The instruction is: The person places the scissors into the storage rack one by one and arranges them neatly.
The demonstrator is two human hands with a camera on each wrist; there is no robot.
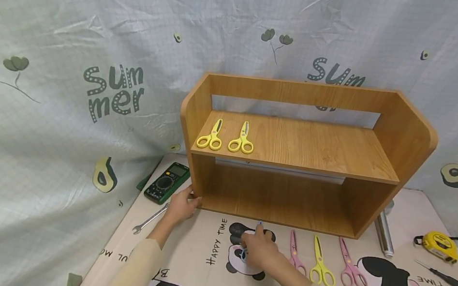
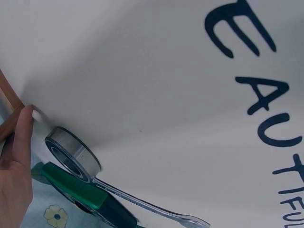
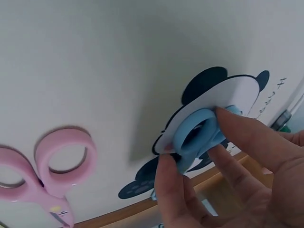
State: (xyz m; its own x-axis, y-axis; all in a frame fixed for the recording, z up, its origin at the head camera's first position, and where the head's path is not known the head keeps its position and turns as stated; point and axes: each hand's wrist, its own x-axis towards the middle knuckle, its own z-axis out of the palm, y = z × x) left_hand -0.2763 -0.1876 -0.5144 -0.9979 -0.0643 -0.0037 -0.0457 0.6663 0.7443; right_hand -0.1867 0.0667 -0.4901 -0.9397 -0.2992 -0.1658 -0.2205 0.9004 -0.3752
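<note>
A two-tier wooden shelf stands on the table. My left hand touches its lower left front corner, a finger extended along the wood in the left wrist view. In front of the shelf, my right hand pinches light blue scissors by the handles, over the printed panda. Their blade tips point toward the shelf's front edge; fingers hide much of them. Two yellow scissors lie on the upper tier. Right of my right hand lie pink scissors, yellow scissors and more pink scissors.
Left of the shelf lie a green multimeter, a wrench and a metal bearing ring. At the right are a silver rod-shaped tool, a yellow tape measure and a screwdriver. A printed curtain hangs behind.
</note>
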